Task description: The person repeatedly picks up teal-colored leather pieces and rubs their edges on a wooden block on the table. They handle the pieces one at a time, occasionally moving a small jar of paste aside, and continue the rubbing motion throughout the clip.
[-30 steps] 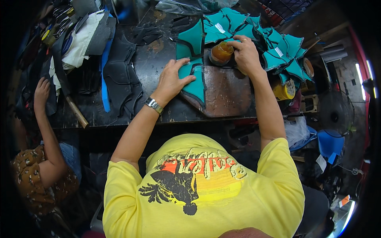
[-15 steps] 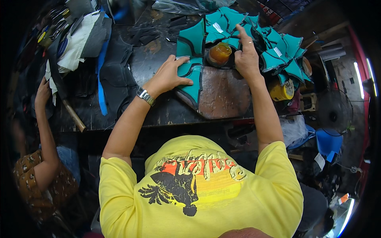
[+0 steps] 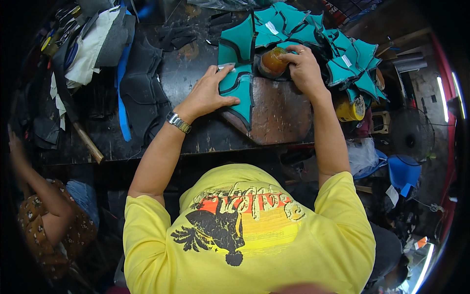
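Observation:
My left hand [image 3: 208, 93] lies on a teal panel with black edging [image 3: 236, 92], thumb and forefinger spread apart. The panel rests partly on a brown, worn board [image 3: 279, 110] and joins another teal piece above it. By its far side, a small pale tag [image 3: 225, 65] shows beside my forefinger. My right hand [image 3: 306, 72] grips the rim of a glass jar with amber contents [image 3: 272, 63], thumb and fingers closed at its right side. The jar leans a little. Behind it, a pile of teal cut pieces [image 3: 293, 32] spreads to the right.
Black cut pieces [image 3: 142, 88], a blue strip [image 3: 122, 98] and white sheets [image 3: 90, 54] lie left on the dark table [image 3: 188, 139]. A wooden stick [image 3: 89, 143] juts over the front edge. A yellow tub [image 3: 350, 109] stands right. Another person's arm [image 3: 36, 181] is far left.
My right hand's fingers have come down from pointing past the jar and closed on its rim. My left hand stays on the teal panel. The other person's hand has moved left and down.

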`<state>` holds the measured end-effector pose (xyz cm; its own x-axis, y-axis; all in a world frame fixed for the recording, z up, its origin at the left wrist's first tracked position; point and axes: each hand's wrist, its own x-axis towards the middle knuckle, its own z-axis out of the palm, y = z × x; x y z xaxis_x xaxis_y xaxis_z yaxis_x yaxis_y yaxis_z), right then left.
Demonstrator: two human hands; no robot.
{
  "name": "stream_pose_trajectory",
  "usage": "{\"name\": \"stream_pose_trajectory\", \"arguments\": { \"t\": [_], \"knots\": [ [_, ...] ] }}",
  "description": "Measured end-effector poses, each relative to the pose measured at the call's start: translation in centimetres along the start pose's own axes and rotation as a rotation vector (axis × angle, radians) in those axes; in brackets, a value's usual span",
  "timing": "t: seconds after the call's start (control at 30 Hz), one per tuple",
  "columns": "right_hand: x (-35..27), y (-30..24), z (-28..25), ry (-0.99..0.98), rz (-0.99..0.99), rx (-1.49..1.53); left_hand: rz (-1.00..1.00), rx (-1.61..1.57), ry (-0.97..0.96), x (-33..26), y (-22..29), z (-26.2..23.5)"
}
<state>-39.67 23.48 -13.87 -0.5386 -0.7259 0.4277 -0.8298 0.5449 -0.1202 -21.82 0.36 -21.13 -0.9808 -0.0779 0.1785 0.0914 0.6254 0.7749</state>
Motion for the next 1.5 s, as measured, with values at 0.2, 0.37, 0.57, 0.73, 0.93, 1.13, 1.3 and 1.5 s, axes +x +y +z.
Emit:
{"name": "stream_pose_trajectory", "arguments": {
  "t": [0.2,0.37,0.57,0.73,0.93,1.13,1.3,1.5],
  "knots": [
    [-0.3,-0.5,-2.5,0.311,0.092,0.293,-0.031,-0.016,0.024,-0.1,0.2,0.1],
    [-3.4,-2.2,-0.8,0.046,0.126,-0.042,0.005,-0.018,0.046,-0.1,0.1,0.2],
    [-6.8,-4.7,-0.2,-0.002,0.026,0.0,0.033,-0.005,0.069,-0.1,-0.2,0.4],
    [-9.7,-7.9,1.2,-0.135,0.156,0.576,0.035,-0.017,0.084,-0.1,-0.3,0.6],
    [-10.8,-8.3,2.2,-0.173,0.014,0.316,0.042,-0.013,0.106,0.0,-0.3,0.6],
    [-11.8,-8.4,2.0,-0.224,0.014,0.238,0.02,-0.004,0.099,0.0,-0.2,0.5],
    [-13.5,-8.7,0.9,-0.24,-0.063,0.205,0.012,-0.003,0.088,0.0,-0.2,0.5],
    [-13.4,-8.7,-0.5,-0.212,-0.158,0.292,0.007,-0.007,0.102,0.0,-0.3,0.7]
  ]
}}
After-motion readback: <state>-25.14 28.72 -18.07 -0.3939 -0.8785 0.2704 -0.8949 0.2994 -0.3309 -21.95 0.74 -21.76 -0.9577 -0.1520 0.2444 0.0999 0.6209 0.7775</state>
